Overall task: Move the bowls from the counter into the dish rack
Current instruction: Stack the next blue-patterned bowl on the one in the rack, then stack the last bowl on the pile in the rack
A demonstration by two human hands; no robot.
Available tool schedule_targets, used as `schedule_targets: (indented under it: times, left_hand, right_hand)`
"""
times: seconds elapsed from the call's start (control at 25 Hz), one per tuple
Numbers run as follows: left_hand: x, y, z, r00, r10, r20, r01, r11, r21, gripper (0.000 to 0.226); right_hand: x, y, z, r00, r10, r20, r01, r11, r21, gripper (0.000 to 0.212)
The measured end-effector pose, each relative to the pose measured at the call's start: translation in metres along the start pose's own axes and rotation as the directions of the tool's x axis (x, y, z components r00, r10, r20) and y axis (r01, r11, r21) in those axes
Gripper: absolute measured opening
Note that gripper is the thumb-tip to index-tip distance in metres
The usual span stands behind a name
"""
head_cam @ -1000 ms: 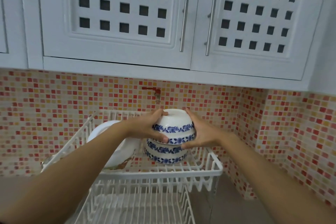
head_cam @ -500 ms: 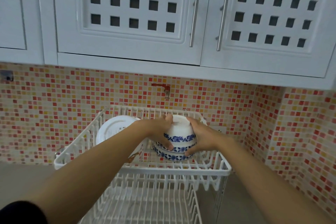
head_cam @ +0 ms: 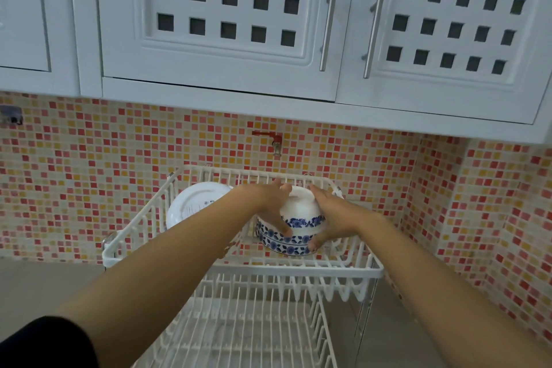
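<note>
We have both hands around an upside-down white bowl (head_cam: 300,212) with a blue flower band, which sits on top of another upturned bowl (head_cam: 286,243) in the upper tier of the white dish rack (head_cam: 370,270). Our left hand (head_cam: 268,206) cups its left side, fingers curled down to the lower rim; our right hand (head_cam: 331,218) cups the right side, thumb low near the lower bowl. Both hands are closed on the top bowl.

The risk we judge greatest is the stack itself: glazed bowls nested mouth-down can slide, so if we let go before the top one seats squarely, it may tip toward the rack's front rail. A white plate (head_cam: 194,206) leans just left of the bowls, and a careless left wrist on the way out could knock it over. We cannot tell whether more bowls wait on the counter.
</note>
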State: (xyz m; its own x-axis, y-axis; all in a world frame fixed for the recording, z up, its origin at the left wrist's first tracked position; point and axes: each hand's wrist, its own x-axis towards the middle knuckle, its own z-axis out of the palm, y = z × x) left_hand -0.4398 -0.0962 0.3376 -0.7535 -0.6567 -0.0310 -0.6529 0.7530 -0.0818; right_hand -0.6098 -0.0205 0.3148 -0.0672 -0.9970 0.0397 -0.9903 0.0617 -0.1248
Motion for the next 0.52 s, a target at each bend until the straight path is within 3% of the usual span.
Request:
schedule_targets:
  times: [0.08, 0.24, 0.52]
  left_hand:
    - [-0.013, -0.010, -0.011, 0.996, 0.018, -0.082, -0.019, 1.000, -0.013, 0.088]
    - [-0.046, -0.061, -0.028, 0.969, -0.058, -0.240, 0.048, 0.998, -0.046, 0.064]
    - [-0.125, -0.192, -0.019, 0.932, -0.273, -0.240, 0.272, 0.961, -0.038, 0.057]
  right_hand:
    - [-0.001, -0.009, -0.008, 1.000, -0.012, -0.019, 0.011, 1.000, -0.014, 0.127]
    - [0.009, -0.056, -0.024, 0.986, -0.082, -0.146, 0.067, 0.992, -0.108, 0.080]
    - [0.068, -0.225, -0.025, 0.935, -0.214, -0.282, 0.181, 0.974, -0.138, 0.066]
